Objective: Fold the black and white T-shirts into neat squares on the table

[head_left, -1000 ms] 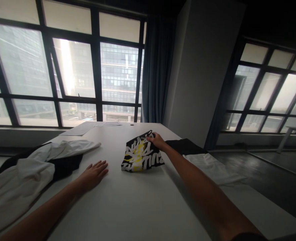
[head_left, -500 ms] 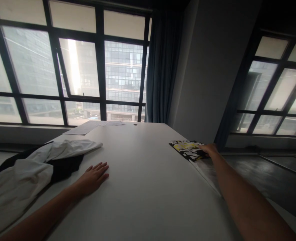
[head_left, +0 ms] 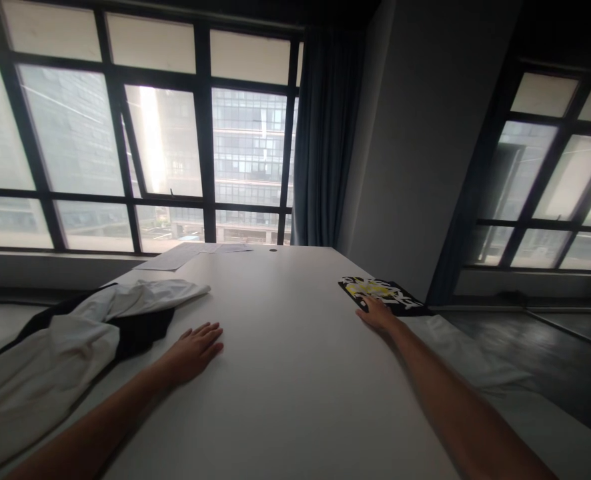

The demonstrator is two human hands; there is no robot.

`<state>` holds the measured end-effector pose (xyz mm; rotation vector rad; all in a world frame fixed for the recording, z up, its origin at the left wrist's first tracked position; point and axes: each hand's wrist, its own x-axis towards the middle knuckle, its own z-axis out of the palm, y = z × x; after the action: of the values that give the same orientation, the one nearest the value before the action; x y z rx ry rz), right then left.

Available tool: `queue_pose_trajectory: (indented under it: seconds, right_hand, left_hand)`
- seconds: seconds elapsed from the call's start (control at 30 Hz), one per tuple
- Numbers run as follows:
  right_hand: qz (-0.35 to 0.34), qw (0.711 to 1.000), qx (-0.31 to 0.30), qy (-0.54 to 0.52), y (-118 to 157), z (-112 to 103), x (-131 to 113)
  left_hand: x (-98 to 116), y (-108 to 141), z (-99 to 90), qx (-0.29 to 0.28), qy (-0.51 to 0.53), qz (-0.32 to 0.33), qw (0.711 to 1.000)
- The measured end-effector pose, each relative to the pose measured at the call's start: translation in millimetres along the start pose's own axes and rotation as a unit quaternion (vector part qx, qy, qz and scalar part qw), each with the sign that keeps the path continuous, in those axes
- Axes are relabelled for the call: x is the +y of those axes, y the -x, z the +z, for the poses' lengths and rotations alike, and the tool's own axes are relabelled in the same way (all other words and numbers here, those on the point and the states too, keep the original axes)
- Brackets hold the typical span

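My left hand lies flat on the white table, fingers stretched out, holding nothing. Beside it on the left is a rumpled pile of clothing, a white garment over a black one. At the table's right edge lies a flat black piece with a white and yellow print; it looks like folded cloth, but its kind is unclear. My right hand rests on its near left part with the fingers extended. A pale, thin cloth or sheet spreads from it past my forearm.
Papers lie at the table's far left, and a dark round spot marks its far end. Beyond stand large windows, a blue curtain and a grey pillar. Dark floor shows on the right.
My right hand has moved left from the printed black piece's right side to its near left part. That piece now reaches farther right and looks spread flatter. My left hand stays in place.
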<state>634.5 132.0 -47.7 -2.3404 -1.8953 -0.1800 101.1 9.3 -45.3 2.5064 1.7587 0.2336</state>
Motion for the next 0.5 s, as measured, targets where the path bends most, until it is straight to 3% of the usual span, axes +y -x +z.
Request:
queue_pose_trajectory:
  seconds: [0.1,0.23,0.33,0.43,0.5]
  right_hand:
    - [0.0,0.998,0.046,0.033,12,-5,-17]
    - [-0.128,0.991,0.041,0.022,44,-15,-59]
    - [-0.215,0.976,0.016,-0.005,79,-21,-97]
    - [-0.264,0.964,-0.002,-0.021,111,-26,-126]
    - [-0.279,0.96,-0.001,-0.032,124,-27,-135]
  left_hand:
    - [-14,0,-12.3,0.066,-0.045,-0.03,0.996]
    - [-51,8,-36.2,0.181,-0.158,-0.204,0.949]
    - [-78,17,-45.9,0.173,-0.154,-0.291,0.928]
    - [-89,22,-49.1,0.149,-0.124,-0.302,0.933]
    - [-91,23,-51.2,0.162,-0.107,-0.304,0.933]
